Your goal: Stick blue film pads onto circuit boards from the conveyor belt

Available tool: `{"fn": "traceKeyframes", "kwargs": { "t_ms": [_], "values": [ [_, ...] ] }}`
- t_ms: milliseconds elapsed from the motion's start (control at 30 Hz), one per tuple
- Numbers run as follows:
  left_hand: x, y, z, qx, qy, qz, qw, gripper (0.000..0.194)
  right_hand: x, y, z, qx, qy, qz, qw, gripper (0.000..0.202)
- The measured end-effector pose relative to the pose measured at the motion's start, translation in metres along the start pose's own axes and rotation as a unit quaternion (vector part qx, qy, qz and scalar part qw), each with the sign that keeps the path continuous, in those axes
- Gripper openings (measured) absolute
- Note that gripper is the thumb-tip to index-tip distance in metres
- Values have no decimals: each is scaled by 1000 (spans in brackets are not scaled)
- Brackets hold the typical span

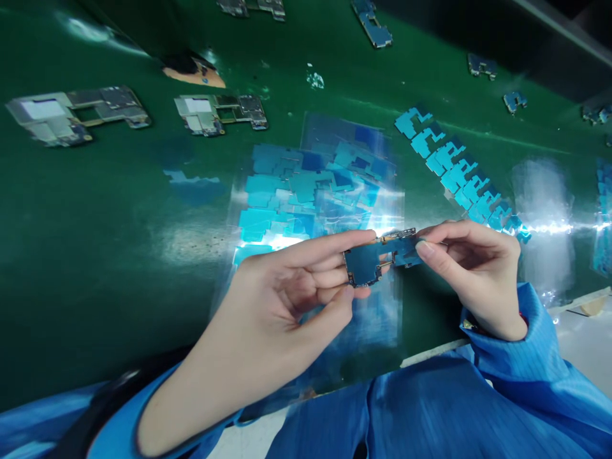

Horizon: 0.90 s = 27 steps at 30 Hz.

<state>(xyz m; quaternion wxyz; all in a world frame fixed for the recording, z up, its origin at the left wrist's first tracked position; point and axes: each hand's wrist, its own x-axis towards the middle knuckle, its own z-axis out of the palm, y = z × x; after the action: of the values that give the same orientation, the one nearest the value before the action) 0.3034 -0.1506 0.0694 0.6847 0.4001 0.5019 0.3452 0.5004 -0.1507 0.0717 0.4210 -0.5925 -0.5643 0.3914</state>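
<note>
Between my two hands, above the table's near part, is a small circuit board with a dark blue face. My left hand grips its left end, with the thumb at the lower edge and the index finger along the upper edge. The thumb and index finger of my right hand pinch the board's right end; whether they also hold a film there I cannot tell. Beneath the hands lies a clear sheet bearing several blue film pieces, cut in board-like shapes.
A slanting row of blue-faced pieces lies to the right. Circuit boards rest at the far left and left of centre. More boards lie along the back of the green table. Glossy clear sheets lie at the right.
</note>
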Motion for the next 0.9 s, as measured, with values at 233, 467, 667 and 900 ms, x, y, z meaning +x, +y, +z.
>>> {"fn": "traceKeyframes", "kwargs": {
  "t_ms": [233, 467, 667, 900],
  "values": [
    [0, -1, 0, 3, 5, 0, 1000, 35, 0, 0, 0, -4, 0, -3, 1000, 11],
    [1, 1, -2, 14, 8, -5, 1000, 33, 0, -1, 1, -9, 4, 2, 1000, 7],
    [4, -4, -5, 66, 19, 1, 998, 39, 0, 0, 1, -1, -1, -2, 1000, 13],
    [4, -5, -2, 66, 36, -4, 997, 36, 0, 0, 2, -7, -3, -4, 1000, 10]
  ]
}}
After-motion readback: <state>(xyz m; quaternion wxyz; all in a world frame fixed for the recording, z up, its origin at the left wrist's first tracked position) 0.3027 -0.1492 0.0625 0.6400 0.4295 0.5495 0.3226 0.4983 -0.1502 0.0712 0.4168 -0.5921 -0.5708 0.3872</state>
